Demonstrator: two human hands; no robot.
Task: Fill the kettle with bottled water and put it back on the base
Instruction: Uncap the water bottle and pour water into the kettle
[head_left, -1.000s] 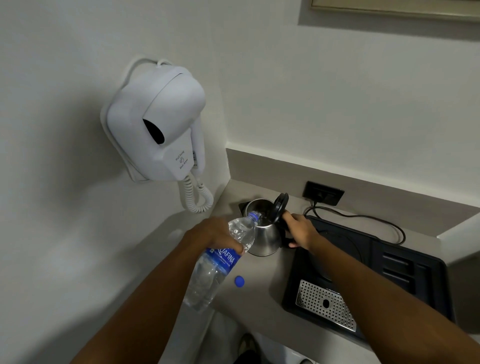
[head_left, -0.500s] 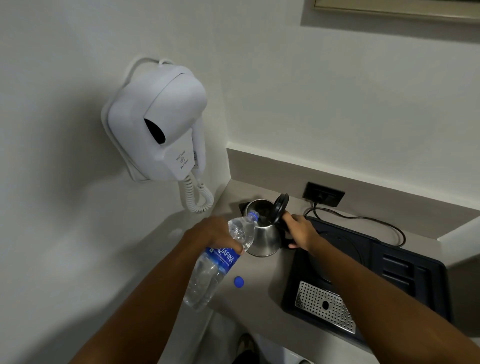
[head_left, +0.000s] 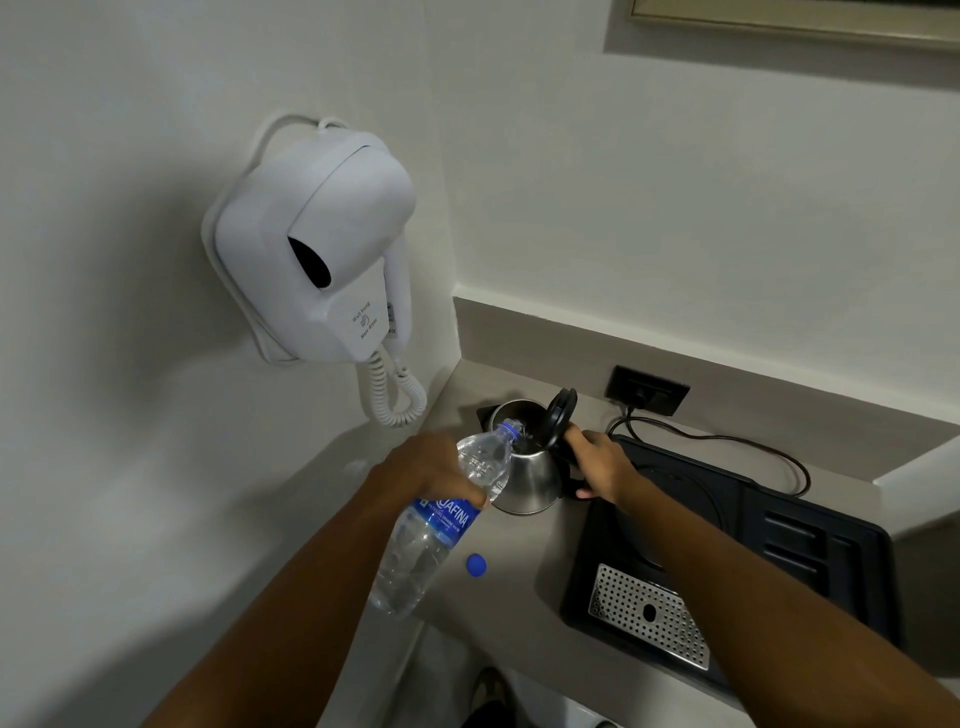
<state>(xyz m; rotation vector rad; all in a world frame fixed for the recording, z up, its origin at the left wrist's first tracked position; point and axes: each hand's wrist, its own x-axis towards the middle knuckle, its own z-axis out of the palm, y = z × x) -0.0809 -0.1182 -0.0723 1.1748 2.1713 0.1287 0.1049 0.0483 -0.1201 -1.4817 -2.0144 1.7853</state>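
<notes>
A steel kettle (head_left: 530, 480) stands on the grey counter (head_left: 519, 587) in the corner, its black lid (head_left: 558, 415) flipped up. My right hand (head_left: 597, 465) grips the kettle's black handle. My left hand (head_left: 426, 470) holds a clear water bottle (head_left: 426, 530) with a blue label, tilted so its neck sits over the kettle's opening; water runs in. The blue bottle cap (head_left: 476, 565) lies on the counter below the bottle. The kettle's round base (head_left: 670, 499) sits in the black tray (head_left: 810, 551) to the right, partly hidden by my right forearm.
A white wall-mounted hair dryer (head_left: 317, 249) with a coiled cord (head_left: 395, 395) hangs on the left wall near the kettle. A black wall socket (head_left: 649, 389) and a power cord (head_left: 727, 441) lie behind the tray. A perforated metal drip grate (head_left: 649, 613) fills the tray's front.
Almost nothing differs; the bottle stays tilted over the kettle and both hands keep their grips.
</notes>
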